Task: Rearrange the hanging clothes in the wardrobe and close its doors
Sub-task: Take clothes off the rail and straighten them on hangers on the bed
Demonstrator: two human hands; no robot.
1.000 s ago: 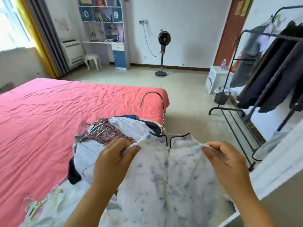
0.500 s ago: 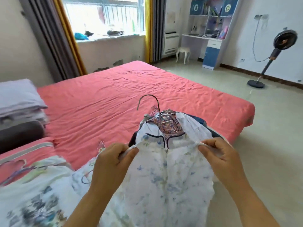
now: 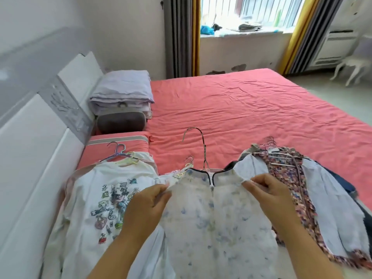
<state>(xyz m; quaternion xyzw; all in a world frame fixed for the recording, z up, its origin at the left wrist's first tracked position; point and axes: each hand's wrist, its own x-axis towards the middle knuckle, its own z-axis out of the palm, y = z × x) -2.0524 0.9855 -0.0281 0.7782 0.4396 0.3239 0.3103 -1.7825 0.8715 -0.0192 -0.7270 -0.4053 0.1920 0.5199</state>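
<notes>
Swinging further left since half a second ago, the view has lost the fan and floor and now takes in the headboard [image 3: 46,125] and window [image 3: 249,13], while both hands keep their pinch on the floral garment [image 3: 219,224]. Fingers [image 3: 161,190] of the left hand [image 3: 145,208] are curled onto the garment's left shoulder; those of the right hand [image 3: 271,196] pinch the right shoulder. Between the two grips the dark-trimmed neckline sits on a hanger [image 3: 203,146] whose hook stands up just beyond the fingers. The garment is held over the near edge of the red bed [image 3: 251,109], its lower part spreading toward the camera. Left of the left fingers lies a white printed shirt [image 3: 104,198] on pastel hangers [image 3: 120,156]; right of the right fingers lies a pile with a multicoloured patterned garment [image 3: 287,174] on wire hangers. Well beyond the left fingers, by the headboard, folded lilac bedding [image 3: 122,89] is stacked on a grey pillow [image 3: 120,121].
</notes>
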